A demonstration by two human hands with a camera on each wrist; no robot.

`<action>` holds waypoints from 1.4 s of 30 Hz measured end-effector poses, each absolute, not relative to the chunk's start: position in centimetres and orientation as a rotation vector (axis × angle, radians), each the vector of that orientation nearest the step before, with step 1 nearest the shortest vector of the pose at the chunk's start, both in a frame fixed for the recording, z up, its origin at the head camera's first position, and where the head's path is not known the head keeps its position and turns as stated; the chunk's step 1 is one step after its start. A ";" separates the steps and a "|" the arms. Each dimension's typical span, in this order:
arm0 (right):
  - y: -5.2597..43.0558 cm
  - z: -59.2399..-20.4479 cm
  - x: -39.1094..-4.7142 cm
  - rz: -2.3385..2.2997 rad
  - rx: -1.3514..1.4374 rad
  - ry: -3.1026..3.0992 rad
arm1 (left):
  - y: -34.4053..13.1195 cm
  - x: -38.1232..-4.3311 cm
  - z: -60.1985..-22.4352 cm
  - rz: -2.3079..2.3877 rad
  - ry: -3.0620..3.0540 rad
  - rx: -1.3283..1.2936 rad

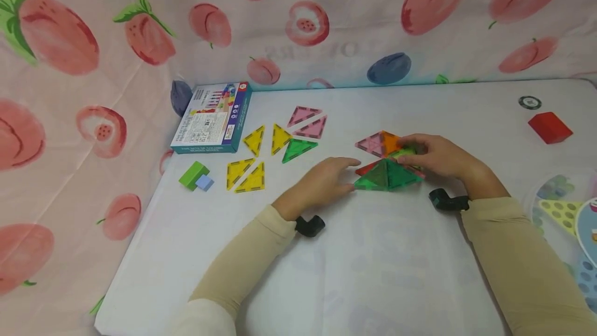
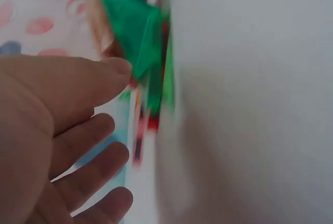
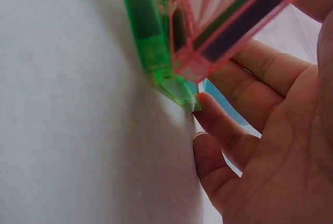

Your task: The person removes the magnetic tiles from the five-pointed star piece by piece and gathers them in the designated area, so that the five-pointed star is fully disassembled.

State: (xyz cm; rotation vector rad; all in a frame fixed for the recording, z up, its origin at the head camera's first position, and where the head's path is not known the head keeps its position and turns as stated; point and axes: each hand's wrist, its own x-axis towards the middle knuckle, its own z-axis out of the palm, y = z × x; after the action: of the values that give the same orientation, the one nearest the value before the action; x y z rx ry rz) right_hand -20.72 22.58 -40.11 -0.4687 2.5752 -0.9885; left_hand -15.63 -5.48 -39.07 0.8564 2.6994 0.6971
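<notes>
Several translucent triangular magnetic tiles stand joined in a cluster in front of the person. At its front are dark green tiles (image 1: 403, 174); pink (image 1: 371, 144) and orange (image 1: 389, 142) ones lie behind. The left hand (image 1: 328, 183) is at the cluster's left side, fingers spread, its thumb tip right at a green tile (image 2: 132, 31) in the left wrist view. From the right, the right hand (image 1: 436, 155) pinches the cluster by a light green tile (image 1: 404, 152) between thumb and fingers. A pink-edged tile (image 3: 223, 26) looms close in the right wrist view, partly covering the fingers.
Left of the hands lie loose yellow (image 1: 252, 178), pink (image 1: 311, 127) and green (image 1: 298, 149) triangle tiles. A flat box (image 1: 212, 118) sits behind green (image 1: 193, 175) and blue blocks. A red block (image 1: 550, 127) and a round chip (image 1: 529, 102) are at the right.
</notes>
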 end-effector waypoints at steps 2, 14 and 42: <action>22.5 -40.3 -20.8 -1.000 -0.472 2.570 | -3.7 -15.8 -39.6 0.695 2.684 0.899; 21.9 -40.4 -21.0 -0.988 -0.475 2.555 | -1.8 -16.3 -39.6 0.520 2.748 0.801; 21.6 -40.1 -20.6 -0.840 -0.531 2.599 | -2.2 -15.4 -39.9 0.594 2.739 0.820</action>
State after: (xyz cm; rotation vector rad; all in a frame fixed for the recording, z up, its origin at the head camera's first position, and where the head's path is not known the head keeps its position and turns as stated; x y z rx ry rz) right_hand -20.64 21.60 -40.13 -0.5309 2.5990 -0.8397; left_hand -15.43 -2.22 -39.89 0.8201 2.7391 0.5939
